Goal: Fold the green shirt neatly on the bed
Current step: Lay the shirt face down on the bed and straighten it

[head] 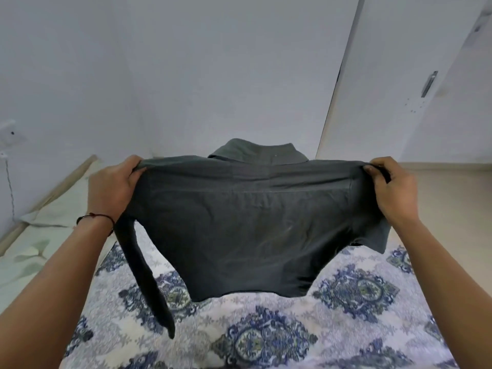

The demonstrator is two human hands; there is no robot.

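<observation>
Shirt (pixel 247 230), dark green, is held up in the air over the bed (pixel 306 328), back panel facing the camera, collar at top, stretched wide btwn both hands.

Left hand (pixel 114 190) at the shirt's left shoulder: fingers curled, thumb on the near side, pinching the shoulder seam. Palm turned in toward the shirt, wrist bent up, forearm reaching from the lower left corner. Thin dark cord (pixel 95 218) w/ a red bit round the wrist.

Right hand (pixel 391 190) at the shirt's right shoulder, same height as the left: fingertips folded over the top edge, thumb behind it, pinching the cloth. Forearm comes in from the lower right.

One long sleeve hangs below the left hand, tip over the bed cover; the other bunches below the right hand. Shirt hem hangs just above the blue-patterned cover; can't tell if it touches. Pale green sheet (pixel 34 251) lies left of the shirt. White wall (pixel 213 75) behind it.
</observation>
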